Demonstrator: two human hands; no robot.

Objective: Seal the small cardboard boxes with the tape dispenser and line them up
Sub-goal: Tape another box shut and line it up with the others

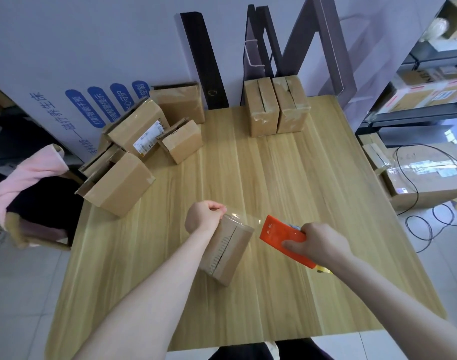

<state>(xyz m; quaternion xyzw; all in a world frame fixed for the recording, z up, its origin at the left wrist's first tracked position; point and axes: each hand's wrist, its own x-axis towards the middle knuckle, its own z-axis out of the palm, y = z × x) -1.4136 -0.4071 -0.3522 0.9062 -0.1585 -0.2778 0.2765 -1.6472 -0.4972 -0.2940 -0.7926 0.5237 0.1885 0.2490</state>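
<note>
The left hand [204, 215] pinches clear tape [244, 219] at the box [226, 252] on the worktop [274, 178]. The right hand [321, 245] has its fingers tight round the orange dispenser [276, 233].

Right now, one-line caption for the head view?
Left hand pinches tape at a small box; right hand grips the orange dispenser beside it.

- we see a pale wooden tabletop [287, 183].
- two taped boxes [263, 110] stand touching at its far edge.
- a jumble of boxes [136, 154] crowds its far left corner.
- a single box [230, 253] lies nearer its front edge.
</note>
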